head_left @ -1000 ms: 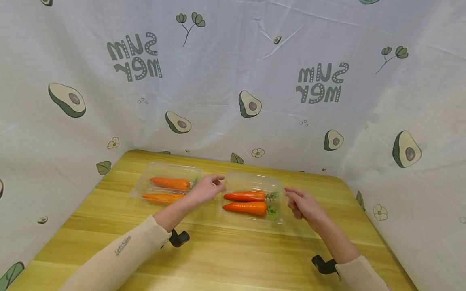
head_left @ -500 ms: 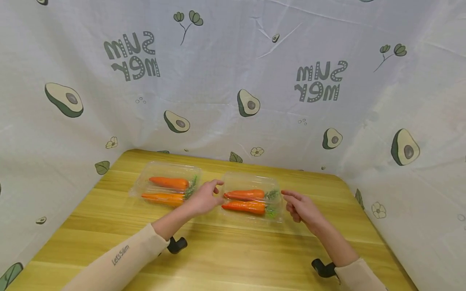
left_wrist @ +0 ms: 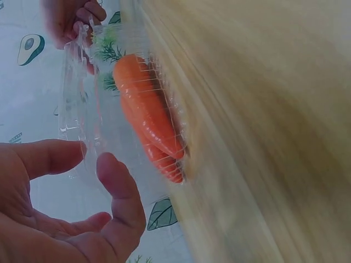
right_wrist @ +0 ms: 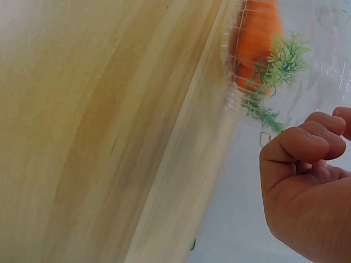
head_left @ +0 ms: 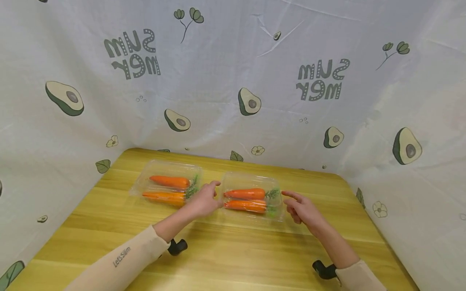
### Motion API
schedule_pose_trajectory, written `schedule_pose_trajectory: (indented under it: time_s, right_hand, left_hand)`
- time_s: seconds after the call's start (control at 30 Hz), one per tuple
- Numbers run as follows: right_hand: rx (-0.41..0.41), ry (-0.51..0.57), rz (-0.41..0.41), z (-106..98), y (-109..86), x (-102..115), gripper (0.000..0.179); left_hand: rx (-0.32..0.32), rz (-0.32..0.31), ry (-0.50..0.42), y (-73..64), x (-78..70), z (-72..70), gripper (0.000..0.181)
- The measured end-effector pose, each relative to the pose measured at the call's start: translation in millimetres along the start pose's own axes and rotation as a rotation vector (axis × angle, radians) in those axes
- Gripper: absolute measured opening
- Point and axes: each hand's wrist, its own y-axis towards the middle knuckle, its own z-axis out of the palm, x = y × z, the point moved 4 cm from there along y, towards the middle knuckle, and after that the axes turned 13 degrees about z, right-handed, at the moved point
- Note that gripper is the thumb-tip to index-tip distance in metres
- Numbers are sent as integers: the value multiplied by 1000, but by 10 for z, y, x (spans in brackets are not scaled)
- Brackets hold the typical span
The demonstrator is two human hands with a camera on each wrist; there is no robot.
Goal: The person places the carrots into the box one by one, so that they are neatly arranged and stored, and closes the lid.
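Observation:
A clear plastic clamshell box (head_left: 251, 178) lies on the table with two orange carrots (head_left: 244, 194) inside, their green tops to the right. At its left end is my left hand (head_left: 204, 201); in the left wrist view its thumb and forefinger (left_wrist: 60, 156) bracket the box's rim, one on either side. My right hand (head_left: 303, 210) is at the right end, forefinger reaching the rim and the other fingers curled, as the right wrist view shows. Glare on the carrots shows the lid lying over them. The right thumb is hidden in the head view.
To the left stands a second clear plastic box (head_left: 174, 165), holding two more carrots (head_left: 169, 182) with green tops. My left forearm crosses in front of its right corner. The wooden table (head_left: 225, 254) ends at a printed curtain (head_left: 211, 89) behind and at both sides.
The lid of the right-hand box has come down over its carrots, with glare now across them. My left hand has shifted slightly toward me; my right hand stays nearly in place at the right end.

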Motion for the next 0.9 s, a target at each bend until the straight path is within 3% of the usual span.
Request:
schedule_pose_trajectory:
  time_s: [0.2,0.3,0.6,0.77,0.9]
  right_hand:
    - [-4,-29,-7,4,-6,-8,54]
    - [1,-39,-14,4,-13,-16,56]
    - [15,-64,-26,8,-27,-60,63]
    - [9,-77,9,7,-32,-96,66]
    - [6,-85,41,16,-43,-120,67]
  left_hand:
    - [20,-23,-189,-14,53,80,76]
    - [23,-39,-228,-31,55,96,74]
    - [52,-137,-421,-53,173,145,50]
    - [73,-169,-474,-53,220,175,34]
    - [105,-180,-528,-67,228,201,32]
